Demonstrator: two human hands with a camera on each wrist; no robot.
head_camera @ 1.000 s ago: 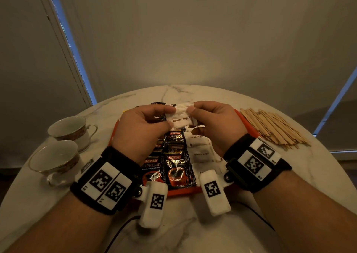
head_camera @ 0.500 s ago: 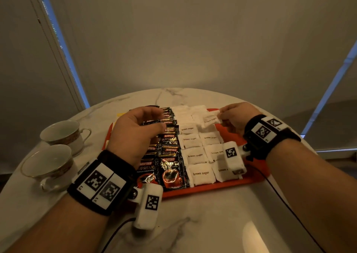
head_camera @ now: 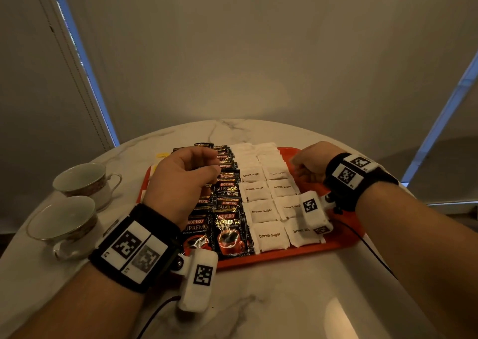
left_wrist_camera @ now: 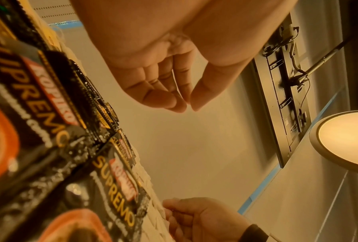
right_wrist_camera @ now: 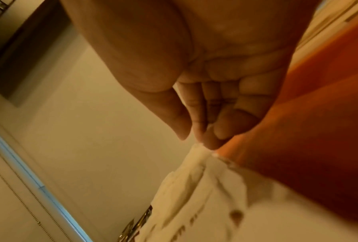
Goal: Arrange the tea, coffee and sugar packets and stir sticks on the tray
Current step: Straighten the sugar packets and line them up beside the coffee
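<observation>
Sugar packets (head_camera: 269, 238) lie in 2 white columns on the orange tray (head_camera: 284, 256), beside 2 columns of black coffee packets (head_camera: 229, 232). Our left wrist view shows the left hand (left_wrist_camera: 163, 68) loosely curled, empty, above them. Our right hand (right_wrist_camera: 215, 91) curls at the far packets; its contact is blurred.
</observation>
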